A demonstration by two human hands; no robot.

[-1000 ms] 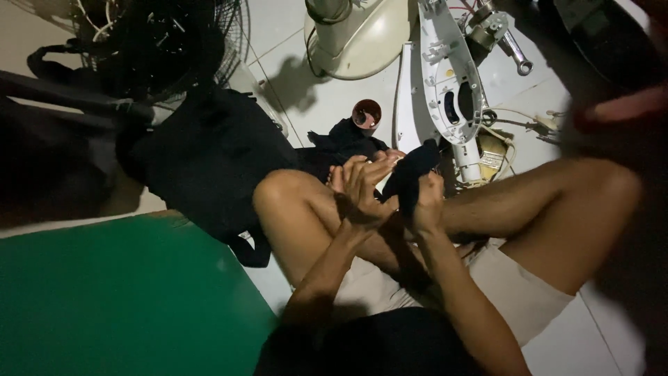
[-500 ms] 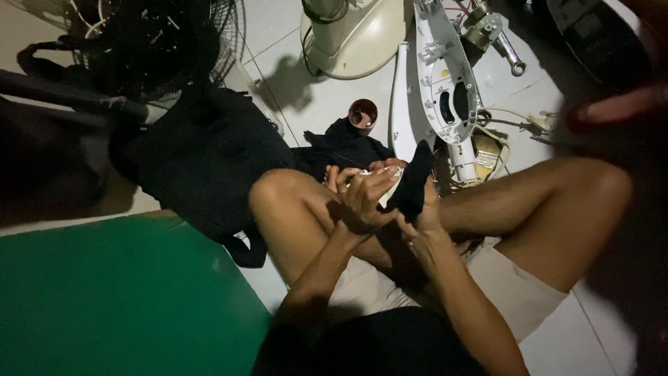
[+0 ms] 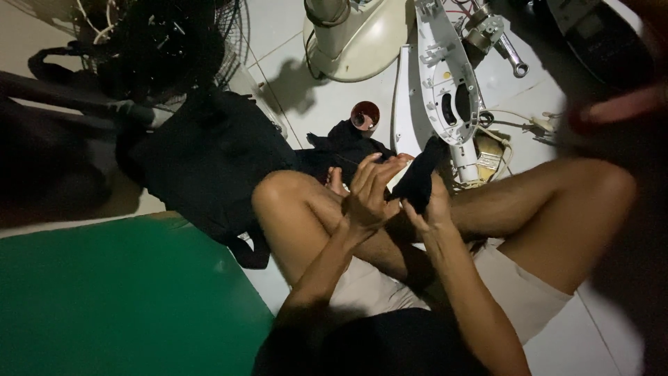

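I sat cross-legged on the white tiled floor [image 3: 327, 104] and had both hands up over my lap. My right hand [image 3: 433, 206] was closed around a black cloth [image 3: 420, 178], which hung bunched from the fingers just above my crossed shins. My left hand [image 3: 367, 193] was raised beside it with fingers spread apart, and between the two hands a small white part [image 3: 394, 178] showed; I could not tell which hand actually held it, or what it was.

Just beyond my hands lay the opened white fan housing [image 3: 447, 83], with loose wiring [image 3: 513, 124] trailing to its right, a cream fan base [image 3: 353, 36] further off and a black bag [image 3: 202, 157] at my left knee. A green mat [image 3: 104, 292] filled the near left.

I judged the main risk was the white part slipping out unseen: the light was poor, the dark cloth covered much of it, and a loose left hand gave little hold. The cloth could also snag the wiring close by.
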